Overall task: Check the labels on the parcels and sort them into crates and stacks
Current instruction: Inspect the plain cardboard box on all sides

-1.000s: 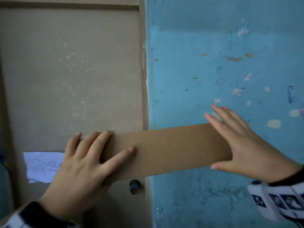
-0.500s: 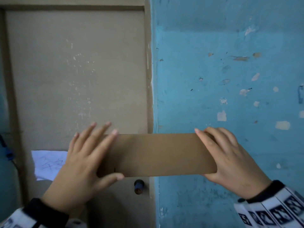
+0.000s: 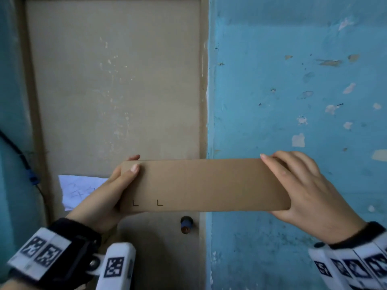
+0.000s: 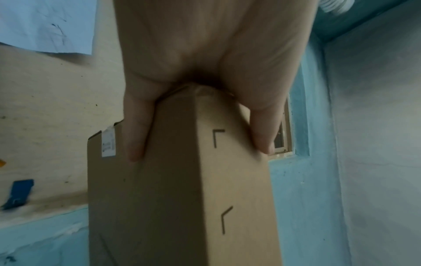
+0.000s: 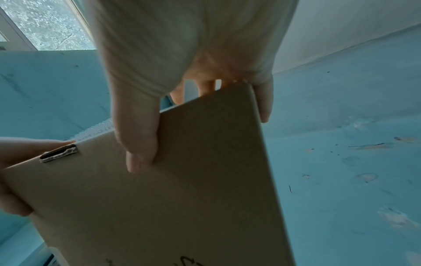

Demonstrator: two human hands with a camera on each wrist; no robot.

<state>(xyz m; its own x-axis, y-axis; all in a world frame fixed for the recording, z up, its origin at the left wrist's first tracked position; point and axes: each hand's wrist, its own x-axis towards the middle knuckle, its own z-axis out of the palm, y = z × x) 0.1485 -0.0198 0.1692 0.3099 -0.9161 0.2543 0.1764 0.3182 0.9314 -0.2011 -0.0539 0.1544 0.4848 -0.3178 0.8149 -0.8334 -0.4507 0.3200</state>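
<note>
A long flat brown cardboard parcel (image 3: 205, 185) is held up level in front of me, its narrow side toward the head camera, with two small black corner marks near its left end. My left hand (image 3: 109, 195) grips the left end, thumb on the near face and fingers behind. My right hand (image 3: 310, 189) grips the right end, fingers over the top edge. In the left wrist view the parcel (image 4: 177, 198) carries a white label (image 4: 108, 144) on its broad face. The right wrist view shows the parcel (image 5: 159, 207) with the thumb on its underside.
Behind the parcel stands a beige door (image 3: 113, 91) with a small dark knob (image 3: 186, 224) and a white paper note (image 3: 79, 190) stuck on it. A chipped blue wall (image 3: 293, 91) fills the right side. A dark cable (image 3: 25, 164) hangs at the left.
Both hands went from lying flat on the parcel to gripping its ends. The left hand slid to the left end, baring the corner marks. The parcel has come closer to me.
</note>
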